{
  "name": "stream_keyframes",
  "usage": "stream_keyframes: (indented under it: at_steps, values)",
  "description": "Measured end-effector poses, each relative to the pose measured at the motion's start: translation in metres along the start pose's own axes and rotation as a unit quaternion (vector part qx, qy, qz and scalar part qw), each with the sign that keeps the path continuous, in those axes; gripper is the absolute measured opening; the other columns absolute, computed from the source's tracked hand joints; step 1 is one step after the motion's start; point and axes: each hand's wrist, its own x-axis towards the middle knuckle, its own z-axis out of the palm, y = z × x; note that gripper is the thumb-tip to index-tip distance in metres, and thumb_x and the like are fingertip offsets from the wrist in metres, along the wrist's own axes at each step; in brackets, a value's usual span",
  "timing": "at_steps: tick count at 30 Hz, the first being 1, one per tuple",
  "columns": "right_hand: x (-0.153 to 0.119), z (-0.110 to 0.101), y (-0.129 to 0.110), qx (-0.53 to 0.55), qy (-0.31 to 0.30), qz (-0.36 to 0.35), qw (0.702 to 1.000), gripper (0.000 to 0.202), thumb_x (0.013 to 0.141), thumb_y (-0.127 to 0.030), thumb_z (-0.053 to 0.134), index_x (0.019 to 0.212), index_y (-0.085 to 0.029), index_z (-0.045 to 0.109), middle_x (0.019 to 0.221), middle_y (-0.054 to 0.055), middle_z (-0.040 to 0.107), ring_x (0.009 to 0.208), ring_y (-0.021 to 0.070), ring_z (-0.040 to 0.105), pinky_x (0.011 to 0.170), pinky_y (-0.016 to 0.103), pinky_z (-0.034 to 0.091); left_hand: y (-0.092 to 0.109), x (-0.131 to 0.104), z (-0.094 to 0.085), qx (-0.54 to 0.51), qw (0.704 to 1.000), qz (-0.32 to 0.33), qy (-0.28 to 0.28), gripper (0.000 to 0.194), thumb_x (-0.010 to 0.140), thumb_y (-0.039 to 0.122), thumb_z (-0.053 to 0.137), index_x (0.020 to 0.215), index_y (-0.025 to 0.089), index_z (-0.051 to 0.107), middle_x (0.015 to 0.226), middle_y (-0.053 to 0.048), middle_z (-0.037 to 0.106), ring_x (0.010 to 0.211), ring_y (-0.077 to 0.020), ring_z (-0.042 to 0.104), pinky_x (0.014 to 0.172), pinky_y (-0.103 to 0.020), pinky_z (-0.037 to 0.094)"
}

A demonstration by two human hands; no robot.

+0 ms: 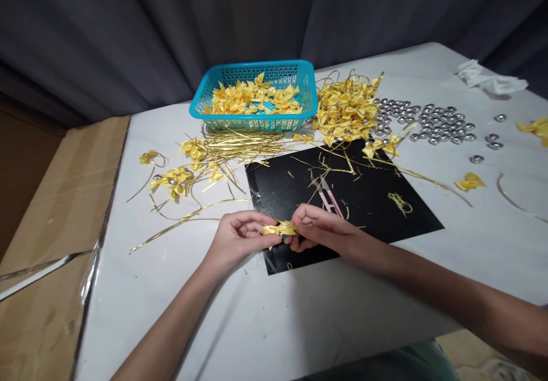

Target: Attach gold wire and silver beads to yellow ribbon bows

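Between my hands, over the near edge of a black mat, is a yellow ribbon bow with a small shiny bead at its underside. My left hand pinches the bow's left part with thumb and fingers. The fingertips of my right hand are closed at its right end; they partly hide that end. Just beyond my right hand lie pink-handled thread snips on the mat, among bits of cut gold cord.
A blue basket of yellow bows stands at the back. Before it lies a bundle of gold cords. Finished-looking bows are heaped beside it, with silver beads and a white cloth to the right. Cardboard borders the left.
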Motion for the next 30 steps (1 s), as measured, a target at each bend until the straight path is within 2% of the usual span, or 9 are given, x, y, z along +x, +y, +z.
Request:
stream_keyframes:
  at_steps: [3, 6, 9, 12, 17, 20, 23, 28, 30]
  values:
    - [0.0, 0.0, -0.002, 0.007, -0.003, 0.007, 1.0, 0.024, 0.09, -0.04, 0.049, 0.087, -0.017, 0.046, 0.089, 0.003, 0.057, 0.085, 0.0103, 0.056, 0.08, 0.026, 0.043, -0.001, 0.0, 0.0, -0.005, 1.0, 0.02, 0.01, 0.019, 0.054, 0.019, 0.083, 0.069, 0.015, 0.073, 0.061, -0.002, 0.07, 0.052, -0.0074, 0.06, 0.052, -0.015, 0.047]
    - [0.0, 0.0, -0.002, 0.011, -0.007, 0.009, 1.0, 0.022, 0.09, -0.038, 0.049, 0.087, -0.016, 0.046, 0.089, 0.003, 0.057, 0.085, 0.0098, 0.056, 0.079, 0.025, 0.043, -0.001, -0.001, 0.001, 0.025, 0.999, 0.04, 0.009, 0.016, 0.059, 0.018, 0.08, 0.072, 0.015, 0.072, 0.07, -0.002, 0.071, 0.053, -0.0065, 0.059, 0.051, -0.015, 0.045]
    - [0.0, 0.0, -0.002, 0.009, -0.011, 0.002, 1.0, 0.022, 0.091, -0.037, 0.048, 0.086, -0.016, 0.047, 0.088, 0.002, 0.058, 0.085, 0.0094, 0.057, 0.079, 0.024, 0.044, -0.001, -0.003, 0.003, 0.043, 0.996, 0.073, -0.003, 0.011, 0.064, 0.017, 0.077, 0.072, 0.015, 0.069, 0.079, -0.003, 0.071, 0.065, -0.0082, 0.062, 0.06, -0.015, 0.048]
    - [0.0, -0.002, -0.003, -0.003, 0.0, -0.003, 1.0, 0.023, 0.09, -0.038, 0.05, 0.086, -0.016, 0.047, 0.088, 0.003, 0.059, 0.081, 0.0096, 0.058, 0.074, 0.024, 0.045, -0.001, -0.003, 0.003, 0.027, 0.995, 0.091, -0.009, 0.01, 0.067, 0.018, 0.075, 0.071, 0.015, 0.066, 0.077, -0.002, 0.07, 0.069, -0.0087, 0.062, 0.064, -0.015, 0.047]
    - [-0.002, -0.007, -0.007, -0.072, 0.031, -0.007, 0.997, 0.023, 0.091, -0.039, 0.045, 0.085, -0.017, 0.044, 0.059, -0.004, 0.053, 0.052, 0.0065, 0.05, 0.054, 0.02, 0.038, -0.003, -0.003, 0.0, 0.012, 0.997, 0.071, -0.017, 0.012, 0.067, 0.018, 0.075, 0.072, 0.016, 0.065, 0.063, 0.003, 0.064, 0.056, -0.0041, 0.055, 0.053, -0.011, 0.041]
    - [-0.002, -0.01, -0.008, -0.049, 0.04, -0.024, 0.998, 0.022, 0.089, -0.038, 0.048, 0.085, -0.017, 0.042, 0.07, -0.003, 0.056, 0.048, 0.0044, 0.047, 0.051, 0.02, 0.04, -0.003, -0.003, 0.0, 0.03, 0.998, 0.059, -0.012, 0.011, 0.068, 0.018, 0.076, 0.072, 0.015, 0.066, 0.063, 0.004, 0.063, 0.052, -0.0014, 0.051, 0.049, -0.008, 0.037]
    - [-0.001, -0.013, -0.009, -0.029, 0.054, -0.034, 0.998, 0.021, 0.087, -0.037, 0.051, 0.084, -0.018, 0.042, 0.078, -0.002, 0.056, 0.048, 0.0038, 0.045, 0.049, 0.021, 0.043, -0.002, -0.002, 0.001, 0.031, 0.998, 0.053, -0.011, 0.011, 0.067, 0.019, 0.076, 0.073, 0.015, 0.067, 0.066, 0.003, 0.065, 0.056, -0.0027, 0.053, 0.053, -0.009, 0.04]
    - [-0.001, -0.019, -0.012, -0.084, 0.12, -0.047, 0.988, 0.019, 0.091, -0.034, 0.046, 0.086, -0.016, 0.048, 0.06, -0.005, 0.053, 0.045, 0.0035, 0.046, 0.045, 0.017, 0.032, -0.001, 0.001, 0.0, 0.013, 0.999, 0.041, -0.007, 0.01, 0.068, 0.02, 0.075, 0.075, 0.015, 0.069, 0.063, 0.002, 0.065, 0.058, -0.0038, 0.055, 0.056, -0.011, 0.042]
    - [-0.001, -0.022, -0.013, -0.09, 0.151, -0.058, 0.983, 0.019, 0.091, -0.036, 0.047, 0.086, -0.017, 0.048, 0.064, -0.004, 0.055, 0.045, 0.0034, 0.046, 0.042, 0.017, 0.029, -0.002, 0.0, 0.0, 0.014, 0.999, 0.041, 0.0, 0.01, 0.068, 0.02, 0.075, 0.075, 0.016, 0.069, 0.064, 0.002, 0.065, 0.059, -0.0038, 0.055, 0.057, -0.011, 0.042]
